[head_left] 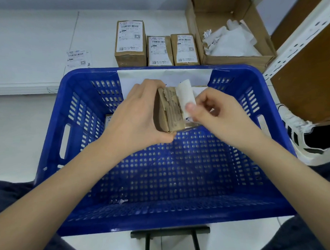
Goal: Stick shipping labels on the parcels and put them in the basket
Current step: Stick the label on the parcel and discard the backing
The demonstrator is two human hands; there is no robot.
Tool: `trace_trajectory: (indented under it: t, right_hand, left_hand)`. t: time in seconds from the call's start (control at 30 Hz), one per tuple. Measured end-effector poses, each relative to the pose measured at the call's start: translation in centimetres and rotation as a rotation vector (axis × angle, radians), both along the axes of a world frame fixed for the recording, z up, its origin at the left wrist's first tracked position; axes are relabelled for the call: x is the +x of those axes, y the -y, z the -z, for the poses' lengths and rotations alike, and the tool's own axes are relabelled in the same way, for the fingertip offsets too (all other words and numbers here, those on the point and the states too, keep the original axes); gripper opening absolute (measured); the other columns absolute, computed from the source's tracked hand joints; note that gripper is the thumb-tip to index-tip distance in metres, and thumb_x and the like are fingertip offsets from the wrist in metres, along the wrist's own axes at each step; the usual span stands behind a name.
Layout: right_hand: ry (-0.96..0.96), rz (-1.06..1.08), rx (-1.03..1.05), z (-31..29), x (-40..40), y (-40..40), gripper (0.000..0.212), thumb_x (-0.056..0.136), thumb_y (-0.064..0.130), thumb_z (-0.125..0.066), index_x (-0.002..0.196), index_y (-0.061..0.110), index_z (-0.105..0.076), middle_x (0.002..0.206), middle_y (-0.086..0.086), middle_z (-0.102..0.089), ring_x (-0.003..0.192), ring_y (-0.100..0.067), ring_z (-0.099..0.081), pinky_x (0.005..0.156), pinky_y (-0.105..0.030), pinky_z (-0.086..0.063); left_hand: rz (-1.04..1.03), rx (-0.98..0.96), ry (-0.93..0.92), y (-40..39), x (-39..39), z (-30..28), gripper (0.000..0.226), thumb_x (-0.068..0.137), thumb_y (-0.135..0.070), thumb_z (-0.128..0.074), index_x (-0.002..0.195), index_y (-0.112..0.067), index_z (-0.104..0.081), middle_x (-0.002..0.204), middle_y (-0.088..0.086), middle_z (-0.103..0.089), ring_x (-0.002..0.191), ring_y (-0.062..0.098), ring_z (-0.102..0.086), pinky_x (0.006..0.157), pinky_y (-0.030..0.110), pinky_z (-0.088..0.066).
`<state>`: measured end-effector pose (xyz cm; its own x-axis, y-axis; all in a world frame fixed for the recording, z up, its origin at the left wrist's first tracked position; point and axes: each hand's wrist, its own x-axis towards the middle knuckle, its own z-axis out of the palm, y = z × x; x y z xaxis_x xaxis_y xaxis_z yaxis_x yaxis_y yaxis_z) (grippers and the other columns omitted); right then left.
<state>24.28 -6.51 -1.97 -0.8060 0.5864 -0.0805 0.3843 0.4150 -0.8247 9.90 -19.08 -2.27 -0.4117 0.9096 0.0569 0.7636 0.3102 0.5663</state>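
Above the blue plastic basket (68,87), my left hand (139,118) grips a small brown cardboard parcel (169,113) whose top face is torn and ragged. My right hand (212,113) pinches a white label (185,97) that curls up off the parcel's right part. Behind the basket, three labelled brown parcels (130,45) (159,51) (184,50) stand on the white floor. A loose shipping label (78,58) lies flat to their left. Another labelled parcel (108,121) shows partly inside the basket at the left, behind my left hand.
An open cardboard box (231,59) holding crumpled white backing paper stands at the back right. A white sheet (164,75) hangs over the basket's far rim. A white metal shelf post (296,36) and a black-and-white shoe (297,132) are at the right. A black stool frame (170,234) lies below.
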Motion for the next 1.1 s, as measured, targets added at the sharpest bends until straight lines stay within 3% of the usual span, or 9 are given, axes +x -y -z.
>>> trace_trajectory:
  t: [0.07,0.13,0.23,0.33,0.43,0.57,0.77,1.1]
  right_hand:
    - [0.059,-0.012,0.149,0.6,-0.1,-0.2,0.036,0.075,0.058,-0.059,0.074,0.022,-0.056,0.069,0.009,-0.06,0.068,-0.008,-0.058,0.066,-0.031,-0.052]
    - [0.021,0.007,0.12,0.8,-0.1,-0.5,0.026,0.081,0.042,-0.066,0.072,0.018,-0.059,0.071,0.006,-0.06,0.071,-0.013,-0.057,0.07,-0.041,-0.05]
    - [-0.047,0.023,0.126,0.4,0.1,-1.1,0.013,0.08,0.029,-0.072,0.074,0.022,-0.064,0.091,0.001,-0.062,0.093,-0.019,-0.056,0.084,-0.035,-0.045]
    - [-0.013,0.008,0.12,0.0,0.1,-1.7,0.014,0.078,0.03,-0.073,0.08,0.018,-0.068,0.125,0.005,-0.052,0.125,-0.016,-0.04,0.102,-0.029,-0.028]
    - [0.021,-0.047,0.044,-0.1,0.2,-1.9,0.014,0.08,0.026,-0.072,0.074,0.02,-0.061,0.14,0.007,-0.043,0.135,-0.012,-0.034,0.108,-0.032,-0.027]
    - [0.044,-0.108,0.038,-0.4,0.2,-2.0,0.022,0.082,0.026,-0.07,0.069,0.026,-0.053,0.132,0.004,-0.051,0.128,-0.014,-0.043,0.105,-0.044,-0.038]
    - [0.017,-0.096,0.093,0.1,0.2,-1.9,0.019,0.082,0.023,-0.07,0.072,0.015,-0.056,0.111,0.008,-0.057,0.109,0.001,-0.049,0.097,-0.027,-0.038]
    - [0.007,-0.077,0.12,0.1,0.4,-2.0,0.018,0.084,0.018,-0.068,0.077,0.004,-0.06,0.106,0.013,-0.064,0.102,-0.006,-0.058,0.089,-0.044,-0.048]
  left_hand:
    - [0.015,-0.008,-0.015,-0.2,-0.1,-0.1,0.096,0.057,-0.034,-0.086,0.137,-0.015,-0.037,0.124,-0.003,-0.046,0.113,0.011,-0.041,0.089,0.039,-0.044]
    - [0.026,-0.024,-0.012,-0.2,-0.2,-0.2,0.103,0.059,-0.037,-0.084,0.145,-0.018,-0.03,0.127,-0.003,-0.044,0.117,0.012,-0.039,0.093,0.036,-0.042]
    - [0.052,-0.032,-0.007,-0.2,-0.3,-0.5,0.099,0.06,-0.043,-0.08,0.144,-0.02,-0.034,0.12,-0.007,-0.043,0.114,0.012,-0.042,0.093,0.034,-0.042]
    - [0.058,-0.016,0.039,-0.3,-0.3,-0.9,0.093,0.057,-0.047,-0.078,0.137,-0.02,-0.04,0.116,-0.012,-0.042,0.111,0.009,-0.044,0.093,0.032,-0.043]
    - [0.104,-0.025,0.031,-0.3,-0.5,-1.0,0.09,0.057,-0.045,-0.08,0.135,-0.021,-0.042,0.115,-0.015,-0.041,0.109,0.006,-0.043,0.092,0.036,-0.044]
    - [0.126,-0.034,0.061,-0.1,-0.8,-0.9,0.09,0.056,-0.046,-0.08,0.135,-0.024,-0.041,0.116,-0.019,-0.041,0.111,0.002,-0.042,0.095,0.034,-0.044]
    - [0.169,-0.059,0.097,-0.2,-1.4,-0.6,0.091,0.057,-0.039,-0.084,0.136,-0.024,-0.04,0.121,-0.016,-0.044,0.112,0.0,-0.042,0.097,0.03,-0.042]
    - [0.227,-0.059,0.13,-0.2,-2.2,-0.1,0.089,0.058,-0.034,-0.084,0.134,-0.024,-0.039,0.121,-0.017,-0.043,0.113,-0.005,-0.04,0.095,0.007,-0.032]
